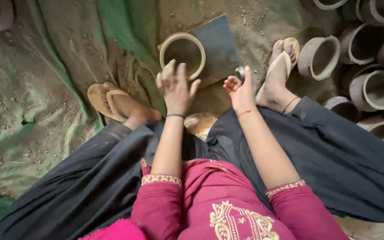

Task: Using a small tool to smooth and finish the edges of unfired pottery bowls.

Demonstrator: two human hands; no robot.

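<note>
One clay ring [182, 54], round, pale-rimmed and hollow with only sandy dirt showing inside, lies on a flat dark slab [218, 46] at upper centre. The left hand [176, 86] hovers over its near rim, fingers spread apart, gripping nothing. The right hand [240, 91], just right of the slab, pinches a small dark shiny object [240, 73] at its fingertips. Many similar clay pots [374, 89], open-mouthed and rough, crowd the upper right. Dusty green cloth [32, 102] covers the left ground

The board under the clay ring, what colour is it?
Dark grey-blue board, dusted with sand, in the head view.
</note>
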